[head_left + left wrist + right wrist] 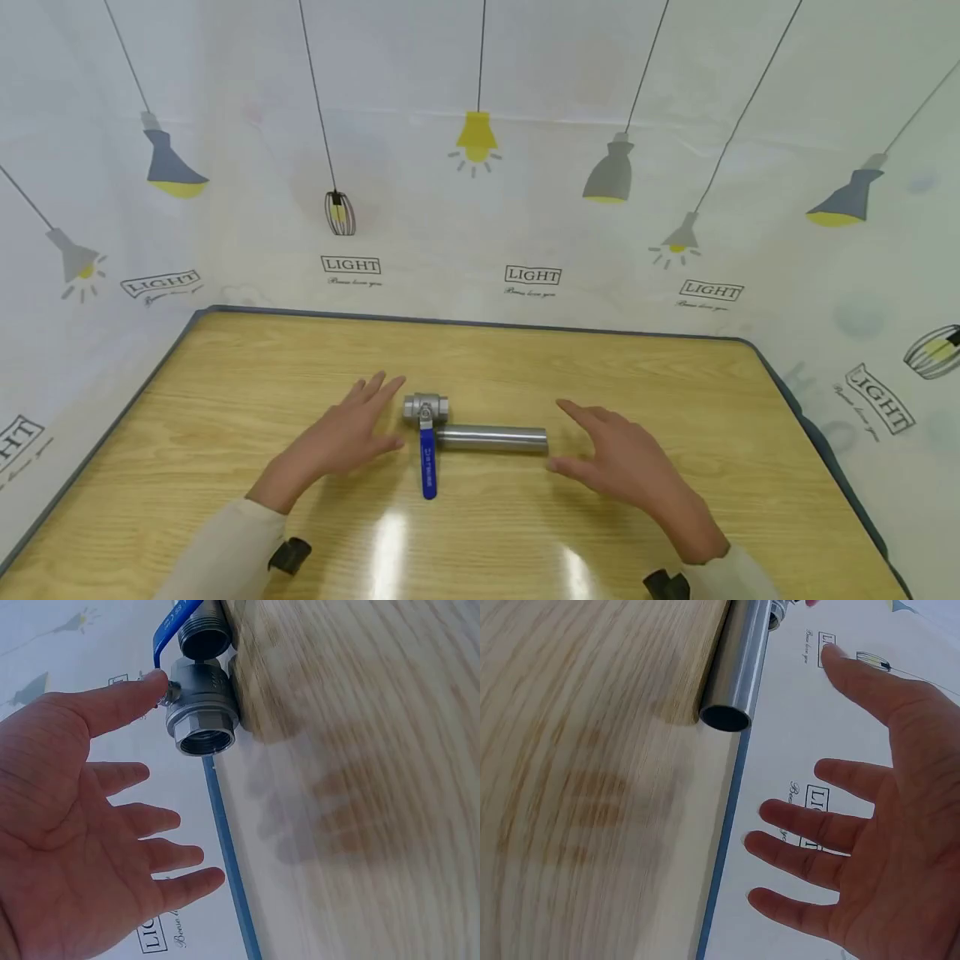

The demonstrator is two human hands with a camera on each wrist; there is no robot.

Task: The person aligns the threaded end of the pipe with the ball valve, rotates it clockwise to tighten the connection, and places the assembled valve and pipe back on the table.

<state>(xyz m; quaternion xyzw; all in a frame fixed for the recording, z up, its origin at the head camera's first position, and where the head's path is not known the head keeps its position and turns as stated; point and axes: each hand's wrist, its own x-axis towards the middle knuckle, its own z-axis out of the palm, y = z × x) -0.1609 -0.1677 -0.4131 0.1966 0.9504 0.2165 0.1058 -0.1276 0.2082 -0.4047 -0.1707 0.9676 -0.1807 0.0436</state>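
A steel ball valve (437,406) with a blue lever handle (428,467) lies on the wooden table. The lever points toward the person. Just behind the lever, a smooth metal pipe (495,439) stretches rightward. Its threaded left end (206,639) shows in the left wrist view, and the hollow right end (726,718) in the right wrist view. To the left of the valve, my left hand (348,433) is spread with fingers extended, holding nothing. Beyond the pipe's right end, my right hand (626,458) hovers with fingers apart, also holding nothing.
The wooden table (300,350) has a dark blue edge (480,323) along its back and sides. A white curtain (420,183) printed with hanging lamps surrounds it. Black straps (289,555) sit by the sleeves at both wrists.
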